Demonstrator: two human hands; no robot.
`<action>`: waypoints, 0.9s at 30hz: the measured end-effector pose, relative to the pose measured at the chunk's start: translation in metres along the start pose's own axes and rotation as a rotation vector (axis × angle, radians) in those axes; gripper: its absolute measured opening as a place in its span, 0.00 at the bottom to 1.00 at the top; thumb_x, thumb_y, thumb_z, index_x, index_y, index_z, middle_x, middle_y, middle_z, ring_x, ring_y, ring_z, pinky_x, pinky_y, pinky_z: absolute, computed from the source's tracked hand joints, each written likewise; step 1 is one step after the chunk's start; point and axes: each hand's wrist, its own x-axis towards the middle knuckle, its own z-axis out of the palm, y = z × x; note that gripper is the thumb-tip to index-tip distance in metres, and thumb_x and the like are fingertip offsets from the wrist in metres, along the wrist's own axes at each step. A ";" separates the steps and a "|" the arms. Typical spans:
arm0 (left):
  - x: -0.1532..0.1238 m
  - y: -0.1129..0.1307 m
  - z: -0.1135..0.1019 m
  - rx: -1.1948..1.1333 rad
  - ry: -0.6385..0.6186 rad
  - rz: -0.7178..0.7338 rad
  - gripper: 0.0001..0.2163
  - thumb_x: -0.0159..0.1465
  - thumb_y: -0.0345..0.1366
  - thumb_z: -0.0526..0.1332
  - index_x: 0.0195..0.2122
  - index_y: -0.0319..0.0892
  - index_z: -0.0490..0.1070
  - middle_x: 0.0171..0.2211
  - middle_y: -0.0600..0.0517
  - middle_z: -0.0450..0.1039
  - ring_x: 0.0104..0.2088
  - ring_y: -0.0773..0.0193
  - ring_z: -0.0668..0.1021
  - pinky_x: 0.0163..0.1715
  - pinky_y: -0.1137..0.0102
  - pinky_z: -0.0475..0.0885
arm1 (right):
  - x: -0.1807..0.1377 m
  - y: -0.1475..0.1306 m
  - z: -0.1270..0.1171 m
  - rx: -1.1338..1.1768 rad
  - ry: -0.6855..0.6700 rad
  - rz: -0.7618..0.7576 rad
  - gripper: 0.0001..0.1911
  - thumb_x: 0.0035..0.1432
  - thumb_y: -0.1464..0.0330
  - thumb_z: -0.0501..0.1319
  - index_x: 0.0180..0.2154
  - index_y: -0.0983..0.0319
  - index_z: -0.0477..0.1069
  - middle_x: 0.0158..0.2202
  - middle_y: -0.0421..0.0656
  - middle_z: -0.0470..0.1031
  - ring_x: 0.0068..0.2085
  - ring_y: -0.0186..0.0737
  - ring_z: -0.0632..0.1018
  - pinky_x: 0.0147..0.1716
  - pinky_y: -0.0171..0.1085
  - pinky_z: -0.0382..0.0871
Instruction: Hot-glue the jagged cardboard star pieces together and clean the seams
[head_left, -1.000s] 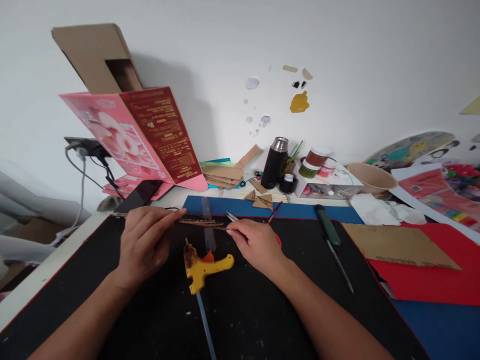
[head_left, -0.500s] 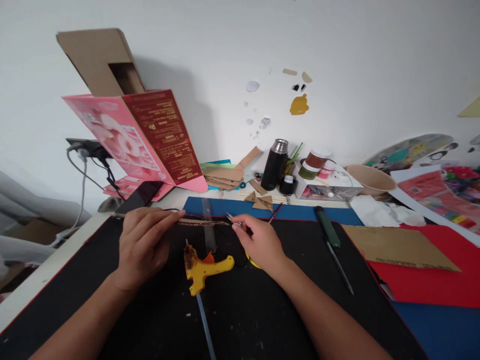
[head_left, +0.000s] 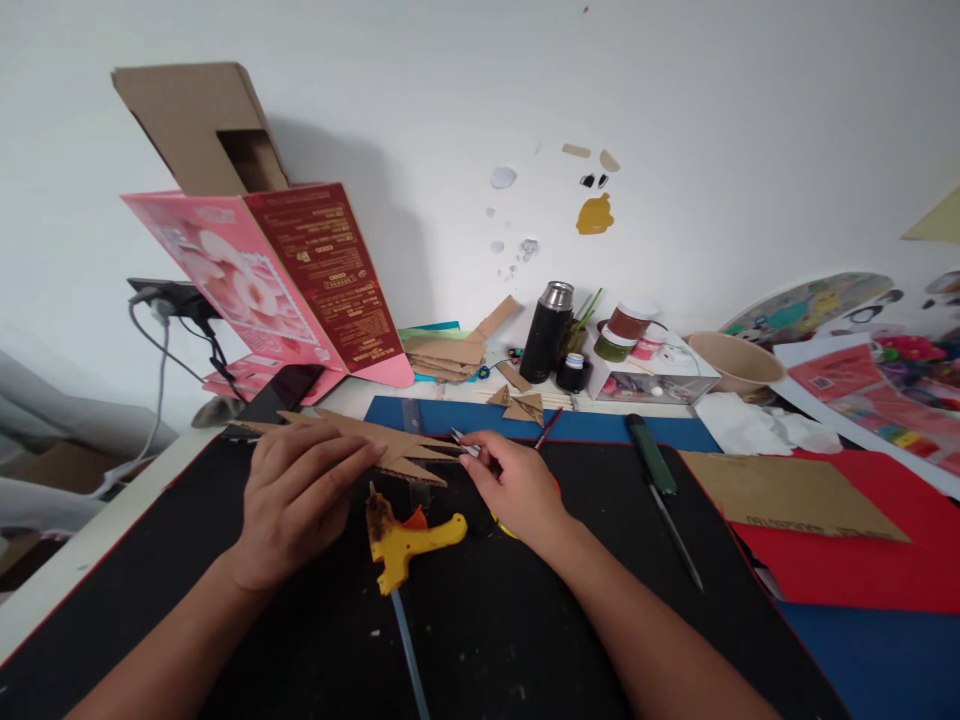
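My left hand [head_left: 296,495] grips a jagged, spiky piece of brown cardboard [head_left: 390,445] and holds it tilted just above the black mat [head_left: 487,620]. My right hand [head_left: 517,485] is closed around scissors [head_left: 465,441], whose metal tips point left at the cardboard's right end; a yellow handle loop shows under the palm. A yellow hot glue gun [head_left: 409,535] lies on the mat between my hands, with a glue stick trailing toward me.
A green-handled screwdriver [head_left: 660,475] lies to the right, beside a brown card sheet [head_left: 787,495] on red paper. At the back stand a pink and red box [head_left: 292,280], a black flask [head_left: 546,330], paint jars [head_left: 626,330], a paper bowl [head_left: 735,362] and cardboard scraps [head_left: 450,350].
My left hand has tipped the cardboard from edge-on to showing its jagged face. My right hand let go of its end and drew back slightly, now closed on the scissors.
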 end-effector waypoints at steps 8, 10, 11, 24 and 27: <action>0.000 0.003 0.002 -0.053 -0.015 -0.013 0.21 0.66 0.22 0.65 0.58 0.47 0.77 0.43 0.48 0.85 0.46 0.51 0.83 0.48 0.56 0.74 | -0.002 0.002 0.000 -0.072 -0.024 -0.109 0.13 0.72 0.68 0.63 0.54 0.57 0.82 0.48 0.45 0.88 0.47 0.47 0.87 0.48 0.41 0.79; 0.000 0.003 0.002 -0.051 -0.019 -0.012 0.20 0.66 0.22 0.66 0.57 0.47 0.76 0.43 0.47 0.85 0.47 0.51 0.82 0.47 0.56 0.74 | -0.002 0.003 0.000 -0.078 -0.021 -0.151 0.13 0.73 0.69 0.62 0.53 0.57 0.82 0.53 0.46 0.87 0.52 0.48 0.87 0.53 0.43 0.79; -0.001 0.003 0.002 -0.051 -0.022 -0.014 0.20 0.66 0.22 0.66 0.57 0.47 0.76 0.43 0.47 0.85 0.47 0.51 0.82 0.47 0.56 0.74 | -0.002 0.004 0.000 -0.085 -0.023 -0.159 0.13 0.73 0.69 0.62 0.53 0.56 0.82 0.53 0.45 0.87 0.53 0.49 0.87 0.53 0.43 0.79; -0.002 0.003 0.003 -0.054 -0.035 -0.023 0.22 0.67 0.22 0.63 0.60 0.48 0.75 0.45 0.47 0.85 0.46 0.51 0.83 0.47 0.55 0.74 | -0.002 0.005 -0.001 -0.123 -0.039 -0.197 0.13 0.74 0.69 0.62 0.53 0.55 0.84 0.51 0.44 0.88 0.51 0.47 0.88 0.51 0.43 0.81; -0.001 0.003 0.003 -0.059 -0.034 -0.016 0.21 0.67 0.22 0.64 0.58 0.46 0.75 0.45 0.46 0.85 0.46 0.50 0.82 0.46 0.55 0.74 | -0.002 0.004 -0.001 -0.136 -0.037 -0.192 0.13 0.74 0.69 0.63 0.53 0.56 0.84 0.51 0.45 0.88 0.51 0.49 0.88 0.52 0.44 0.82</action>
